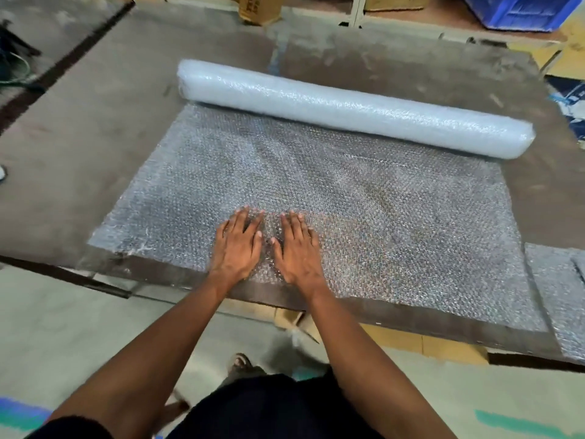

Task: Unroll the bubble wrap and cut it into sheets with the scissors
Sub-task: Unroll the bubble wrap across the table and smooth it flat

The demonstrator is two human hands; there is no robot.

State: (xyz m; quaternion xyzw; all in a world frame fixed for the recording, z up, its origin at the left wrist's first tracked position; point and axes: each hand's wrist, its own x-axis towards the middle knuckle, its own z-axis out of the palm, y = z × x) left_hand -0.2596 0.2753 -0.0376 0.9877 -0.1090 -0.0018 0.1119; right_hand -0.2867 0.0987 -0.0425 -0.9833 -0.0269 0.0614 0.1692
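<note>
A thick roll of bubble wrap (354,106) lies across the brown table (95,128), slanting from far left to near right. An unrolled stretch of bubble wrap (380,210) runs from the roll to the table's near edge. My left hand (237,245) and my right hand (297,248) lie side by side, palms down and fingers straight, pressing on the unrolled sheet near its front edge. No scissors are visible.
A separate piece of bubble wrap (560,286) lies at the table's right front corner. Cardboard boxes (259,7) and a blue crate (522,11) stand beyond the table. Flattened cardboard (395,340) lies under the table's front edge, by my foot (240,365).
</note>
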